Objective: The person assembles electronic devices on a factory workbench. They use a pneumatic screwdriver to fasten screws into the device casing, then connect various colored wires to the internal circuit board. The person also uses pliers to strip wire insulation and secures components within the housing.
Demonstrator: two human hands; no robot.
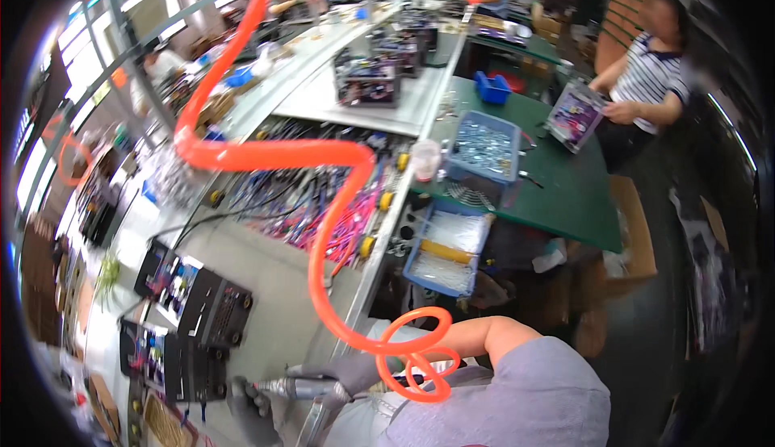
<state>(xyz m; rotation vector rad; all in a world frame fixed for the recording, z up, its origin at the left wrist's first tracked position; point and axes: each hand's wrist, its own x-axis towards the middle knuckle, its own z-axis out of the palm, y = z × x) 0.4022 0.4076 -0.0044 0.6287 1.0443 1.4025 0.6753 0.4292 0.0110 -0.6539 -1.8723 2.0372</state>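
Observation:
My right hand, in a grey glove, is wrapped round a silver air screwdriver held nearly level, its tip toward the left. Close to that tip, low in the view, is my left hand, also gloved in grey. Its fingers are curled; whatever they may pinch is too small or hidden to name. An orange coiled air hose loops beside my right wrist and runs up across the view. Left of my left hand, black box-shaped units with open tops stand on the bench.
A bench channel of colourful cables lies ahead. On the right are a blue bin of small clear parts, another blue bin and a green table. Across that table a person holds a purple-printed package.

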